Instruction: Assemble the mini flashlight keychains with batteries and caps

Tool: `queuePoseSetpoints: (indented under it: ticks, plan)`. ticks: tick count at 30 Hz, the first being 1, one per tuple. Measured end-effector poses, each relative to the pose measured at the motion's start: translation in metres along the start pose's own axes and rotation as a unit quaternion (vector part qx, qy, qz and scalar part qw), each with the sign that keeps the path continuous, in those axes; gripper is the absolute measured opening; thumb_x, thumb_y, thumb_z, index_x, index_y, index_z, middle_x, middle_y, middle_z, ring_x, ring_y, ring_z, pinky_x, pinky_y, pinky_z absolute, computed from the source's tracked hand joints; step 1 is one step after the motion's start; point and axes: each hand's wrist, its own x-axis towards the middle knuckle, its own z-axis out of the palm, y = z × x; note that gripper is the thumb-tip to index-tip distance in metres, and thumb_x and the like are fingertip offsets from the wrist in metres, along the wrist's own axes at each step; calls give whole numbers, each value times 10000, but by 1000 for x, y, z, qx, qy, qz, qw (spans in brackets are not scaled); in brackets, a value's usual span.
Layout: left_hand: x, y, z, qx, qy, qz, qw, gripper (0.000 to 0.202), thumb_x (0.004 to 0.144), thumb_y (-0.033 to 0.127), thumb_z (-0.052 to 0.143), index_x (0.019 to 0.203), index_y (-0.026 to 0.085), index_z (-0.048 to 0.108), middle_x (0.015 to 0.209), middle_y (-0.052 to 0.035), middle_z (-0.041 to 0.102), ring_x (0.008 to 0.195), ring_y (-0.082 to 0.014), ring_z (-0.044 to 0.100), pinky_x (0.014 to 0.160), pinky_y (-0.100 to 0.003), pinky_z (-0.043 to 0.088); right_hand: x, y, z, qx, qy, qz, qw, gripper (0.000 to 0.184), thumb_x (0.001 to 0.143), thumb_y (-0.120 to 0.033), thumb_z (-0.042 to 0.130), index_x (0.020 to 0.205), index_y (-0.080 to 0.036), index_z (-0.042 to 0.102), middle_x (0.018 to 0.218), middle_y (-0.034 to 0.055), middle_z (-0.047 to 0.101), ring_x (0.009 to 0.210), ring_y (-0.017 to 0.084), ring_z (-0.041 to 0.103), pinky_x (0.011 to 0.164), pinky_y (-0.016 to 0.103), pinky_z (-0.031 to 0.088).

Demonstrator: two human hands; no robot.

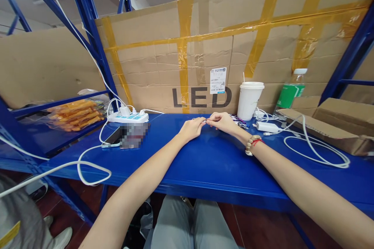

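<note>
My left hand and my right hand meet over the blue tabletop, fingertips almost touching. Both are closed in a pinch on a small thin dark part, which spans the gap between them; the fingers hide most of it, so its kind is unclear. Just behind my right hand lies a pile of slim pen-like pieces, dark, purple and silvery, partly covered by that hand. A beaded bracelet with a red cord circles my right wrist.
A white cup, green-labelled bottle, white adapter with cable and open cardboard box stand right. Left are a power strip, a phone and bagged orange items. A taped cardboard panel backs the table.
</note>
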Motion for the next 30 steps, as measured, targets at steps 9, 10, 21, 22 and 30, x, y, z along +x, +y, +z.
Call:
queuePoseSetpoints:
  ticks: [9, 10, 21, 22, 30]
  plan:
    - [1, 2, -5, 11, -19, -2, 1000, 249, 909, 246, 352, 1075, 194, 531, 1080, -33, 631, 930, -169, 611, 787, -265, 486, 1, 3, 0, -17, 6, 25, 1000, 348, 590, -463, 682, 651, -123, 635, 522, -1, 570, 409, 62, 454, 364, 179, 365]
    - [2, 2, -5, 13, -22, -2, 1000, 249, 908, 248, 352, 1072, 198, 533, 1073, -33, 633, 927, -170, 611, 784, -264, 485, 1, 3, 0, -18, 6, 28, 999, 350, 586, -464, 684, 655, -123, 641, 522, 1, 574, 413, 65, 461, 364, 179, 370]
    - [4, 1, -5, 14, -48, -10, 999, 253, 907, 273, 365, 1072, 216, 547, 1029, -34, 641, 919, -174, 609, 783, -271, 471, 1, 12, 2, -9, 0, 59, 998, 382, 592, -478, 689, 730, -122, 684, 531, 1, 573, 432, 65, 467, 387, 179, 409]
    - [5, 1, -5, 13, -48, -12, 999, 255, 908, 275, 365, 1076, 216, 547, 1034, -34, 640, 924, -174, 608, 786, -271, 471, 1, 13, 2, -5, 2, 65, 998, 390, 593, -483, 687, 741, -123, 687, 534, 0, 572, 432, 62, 462, 390, 178, 408]
    - [6, 1, -7, 0, -29, -24, 999, 279, 913, 268, 357, 1111, 201, 541, 1103, -31, 623, 980, -166, 591, 825, -256, 465, 0, 7, 5, 21, 37, 67, 997, 422, 573, -523, 676, 715, -126, 688, 593, 16, 602, 456, 60, 449, 401, 177, 383]
